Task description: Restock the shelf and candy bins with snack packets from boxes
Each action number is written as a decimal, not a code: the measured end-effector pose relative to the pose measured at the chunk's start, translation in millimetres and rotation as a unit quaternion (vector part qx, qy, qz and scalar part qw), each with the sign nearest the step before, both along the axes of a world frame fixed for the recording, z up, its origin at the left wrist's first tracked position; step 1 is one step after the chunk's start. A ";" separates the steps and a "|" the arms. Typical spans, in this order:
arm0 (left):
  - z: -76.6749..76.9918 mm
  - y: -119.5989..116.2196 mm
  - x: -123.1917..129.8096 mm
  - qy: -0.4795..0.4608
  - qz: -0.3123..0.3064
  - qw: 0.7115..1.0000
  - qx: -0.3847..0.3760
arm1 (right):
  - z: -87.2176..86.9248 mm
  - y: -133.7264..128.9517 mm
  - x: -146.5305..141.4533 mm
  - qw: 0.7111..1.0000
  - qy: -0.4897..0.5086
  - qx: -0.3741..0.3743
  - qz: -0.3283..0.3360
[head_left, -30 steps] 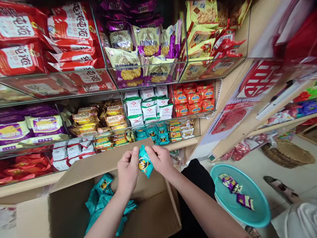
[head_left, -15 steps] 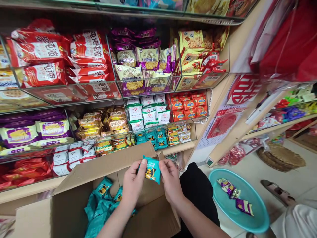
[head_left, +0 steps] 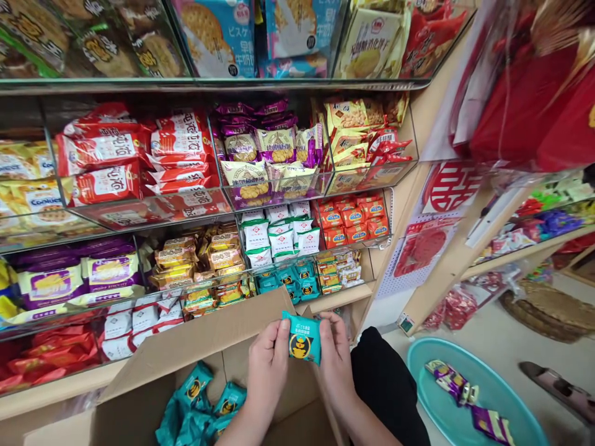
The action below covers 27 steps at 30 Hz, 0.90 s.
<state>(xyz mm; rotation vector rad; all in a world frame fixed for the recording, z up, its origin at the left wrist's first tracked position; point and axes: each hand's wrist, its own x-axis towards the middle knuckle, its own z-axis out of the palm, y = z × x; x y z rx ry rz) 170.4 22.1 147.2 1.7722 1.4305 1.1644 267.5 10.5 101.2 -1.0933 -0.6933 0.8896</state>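
Between both hands is a small teal snack packet [head_left: 303, 338] with a yellow and black print facing me. My left hand [head_left: 272, 359] pinches its left edge, thumb in front. Its right edge is gripped by my right hand [head_left: 335, 356], fingers behind. Below them an open cardboard box [head_left: 195, 334] holds several similar teal packets [head_left: 195, 396]. More teal packets [head_left: 290, 280] sit in a low shelf compartment just beyond the box flap.
Shelves [head_left: 223, 85] with clear dividers hold packaged biscuits, among them red packets [head_left: 105, 152] and white-green packets [head_left: 281, 232]. At right on the floor stands a teal basin [head_left: 423, 371] with purple packets [head_left: 490, 424]. Beside it is another person's sandalled foot [head_left: 558, 384].
The view has tilted up, so the shelves appear lower. Both hands still hold the packet, which now appears further right, its front turned more squarely to me.
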 end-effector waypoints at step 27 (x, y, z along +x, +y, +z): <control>-12.5 70.6 -82.5 0.440 -0.132 0.883 -0.093 | -49.9 195.5 1.1 0.919 -0.338 0.038 0.197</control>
